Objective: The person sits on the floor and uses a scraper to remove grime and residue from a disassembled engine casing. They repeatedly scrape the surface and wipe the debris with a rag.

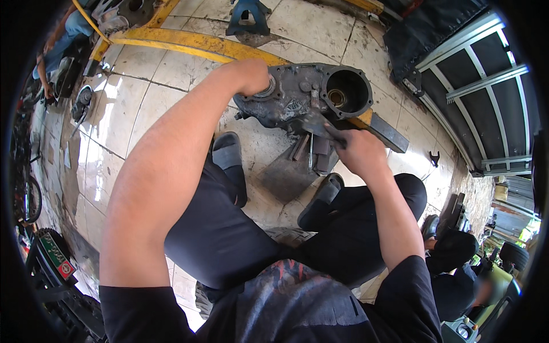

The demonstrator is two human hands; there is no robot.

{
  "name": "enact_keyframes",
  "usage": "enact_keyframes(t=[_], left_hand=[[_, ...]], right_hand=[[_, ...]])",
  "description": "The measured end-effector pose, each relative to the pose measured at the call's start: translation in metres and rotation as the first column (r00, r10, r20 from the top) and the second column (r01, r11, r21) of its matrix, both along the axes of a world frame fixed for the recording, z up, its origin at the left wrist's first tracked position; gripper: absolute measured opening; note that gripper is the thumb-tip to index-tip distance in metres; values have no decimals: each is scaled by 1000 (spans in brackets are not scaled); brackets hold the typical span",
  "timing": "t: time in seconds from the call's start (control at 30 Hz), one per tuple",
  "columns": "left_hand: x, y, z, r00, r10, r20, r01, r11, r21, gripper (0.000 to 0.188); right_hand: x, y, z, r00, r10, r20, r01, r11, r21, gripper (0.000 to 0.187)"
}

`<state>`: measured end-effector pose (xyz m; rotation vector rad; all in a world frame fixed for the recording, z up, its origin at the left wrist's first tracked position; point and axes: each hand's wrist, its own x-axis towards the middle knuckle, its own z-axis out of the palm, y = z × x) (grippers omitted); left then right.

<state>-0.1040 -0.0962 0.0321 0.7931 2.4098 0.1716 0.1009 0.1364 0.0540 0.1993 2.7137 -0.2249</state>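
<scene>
A grey, grimy metal gear housing (294, 94) lies in front of me, with a deep round bore at its right end and a smaller ringed opening at its left. My left hand (253, 77) is curled over that left opening, its fingertips hidden against the casting. At the housing's near edge, my right hand (363, 151) is closed on a dark flat piece (313, 124), whose kind I cannot make out. Below it stands a dark metal tray (289, 178) with brownish blocks (321, 153) and a thin light rod beside them.
A yellow steel frame (177, 44) runs behind the housing, near a blue stand (247, 20). A black panel with metal rails (474, 91) leans at the right. A small dark fork-shaped part (434, 159) lies on the tiles. Other people are at far left and lower right.
</scene>
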Motion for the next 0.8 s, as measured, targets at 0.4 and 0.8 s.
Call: enact_keyframes(t=[0.4, 0.8], left_hand=[[-1, 1, 5, 1000, 25, 10, -25, 1000, -16, 46], [-3, 4, 5, 1000, -23, 5, 23, 999, -30, 45]], right_hand=[[-10, 35, 28, 996, 58, 73, -71, 979, 191, 38], [-29, 17, 10, 999, 18, -40, -12, 986, 168, 26]])
